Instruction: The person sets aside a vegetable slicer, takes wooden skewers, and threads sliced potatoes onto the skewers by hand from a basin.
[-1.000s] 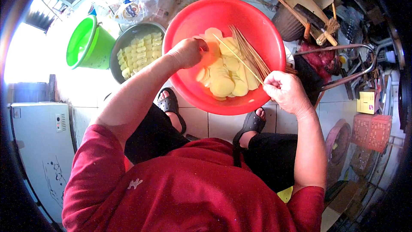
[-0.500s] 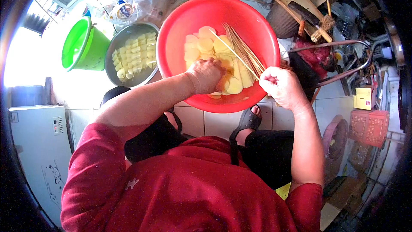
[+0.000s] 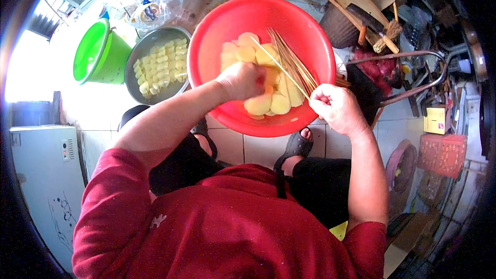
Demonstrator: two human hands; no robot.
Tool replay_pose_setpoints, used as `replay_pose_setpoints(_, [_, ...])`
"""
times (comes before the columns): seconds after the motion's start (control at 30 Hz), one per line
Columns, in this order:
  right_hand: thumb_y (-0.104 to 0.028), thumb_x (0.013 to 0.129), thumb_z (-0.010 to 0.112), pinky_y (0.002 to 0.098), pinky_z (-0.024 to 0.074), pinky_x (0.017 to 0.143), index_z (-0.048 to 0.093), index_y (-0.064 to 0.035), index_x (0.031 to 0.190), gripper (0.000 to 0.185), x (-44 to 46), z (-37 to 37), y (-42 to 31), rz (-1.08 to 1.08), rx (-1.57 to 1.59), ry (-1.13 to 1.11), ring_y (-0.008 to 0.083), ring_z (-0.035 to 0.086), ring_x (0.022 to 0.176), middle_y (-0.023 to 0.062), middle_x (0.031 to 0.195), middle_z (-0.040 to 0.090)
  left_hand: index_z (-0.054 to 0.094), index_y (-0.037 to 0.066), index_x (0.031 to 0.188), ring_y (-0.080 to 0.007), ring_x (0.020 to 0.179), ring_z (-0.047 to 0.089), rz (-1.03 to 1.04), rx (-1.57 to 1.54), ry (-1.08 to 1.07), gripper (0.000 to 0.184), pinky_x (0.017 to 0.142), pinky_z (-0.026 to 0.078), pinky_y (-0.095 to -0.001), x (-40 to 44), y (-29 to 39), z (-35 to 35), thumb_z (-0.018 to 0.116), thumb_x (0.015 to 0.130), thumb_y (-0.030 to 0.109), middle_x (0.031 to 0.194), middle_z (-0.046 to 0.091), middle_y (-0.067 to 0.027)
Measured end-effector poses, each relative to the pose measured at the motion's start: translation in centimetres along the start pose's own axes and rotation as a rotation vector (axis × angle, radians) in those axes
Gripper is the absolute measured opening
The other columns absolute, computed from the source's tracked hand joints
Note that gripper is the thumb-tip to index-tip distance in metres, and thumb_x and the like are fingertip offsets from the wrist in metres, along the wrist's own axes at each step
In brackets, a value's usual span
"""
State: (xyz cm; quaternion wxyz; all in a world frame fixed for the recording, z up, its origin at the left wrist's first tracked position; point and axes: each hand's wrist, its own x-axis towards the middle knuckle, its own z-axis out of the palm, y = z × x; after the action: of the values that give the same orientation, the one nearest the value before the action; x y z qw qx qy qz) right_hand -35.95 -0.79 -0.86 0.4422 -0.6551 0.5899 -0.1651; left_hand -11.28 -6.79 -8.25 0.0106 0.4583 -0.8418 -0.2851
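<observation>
The potato slices lie in an overlapping heap toward the near side of the red basin, with a bundle of thin sticks slanting beside them on the right. Over the last second the left hand has come inward from the basin's left side, dipped to the heap and lifted slightly, uncovering slices at the near edge. It is now over the middle of the heap, blurred, with fingers curled inward; whether they have hold of a slice, I cannot tell.

The right hand has hardly shifted. At the basin's right rim, its thumb and forefinger are pinched together on the near end of a single stick, which points up and left across the slices. I see nothing threaded on it, so the work on this stick seems not to have begun; the change so far looks like reaching among the slices.

Just left of the basin, a grey bowl holds rows of pale pieces, with a green bucket beyond it. A dark sandal shows below the basin.
</observation>
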Motion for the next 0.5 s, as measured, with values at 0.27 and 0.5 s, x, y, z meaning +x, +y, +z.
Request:
replay_pose_setpoints(0.27, [-0.014, 0.084, 0.059, 0.023, 0.0444, 0.042, 0.057, 0.0005, 0.092, 0.017, -0.5, 1.2, -0.2, 0.048, 0.296, -0.157, 0.0073, 0.052, 0.053, 0.0029, 0.071, 0.058, 0.056, 0.007, 0.097, -0.0168, 0.075, 0.062, -0.287, -1.651, 0.436, 0.015, 0.06, 0.055, -0.0295, -0.5, -1.2, -5.1, 0.055, 0.083, 0.002, 0.085, 0.061, -0.0046])
replay_pose_setpoints(0.5, [-0.014, 0.084, 0.059, 0.022, 0.0425, 0.043, 0.058, 0.0001, 0.095, 0.018, -0.8, 1.3, -1.4, 0.047, 0.323, -0.136, 0.0056, 0.05, 0.05, 0.0015, 0.07, 0.058, 0.056, 0.006, 0.095, -0.018, 0.077, 0.062, -0.237, -1.765, 0.472, 0.014, 0.065, 0.055, -0.0301, -0.1, -2.7, -6.1, 0.049, 0.082, 0.007, 0.085, 0.06, -0.0055])
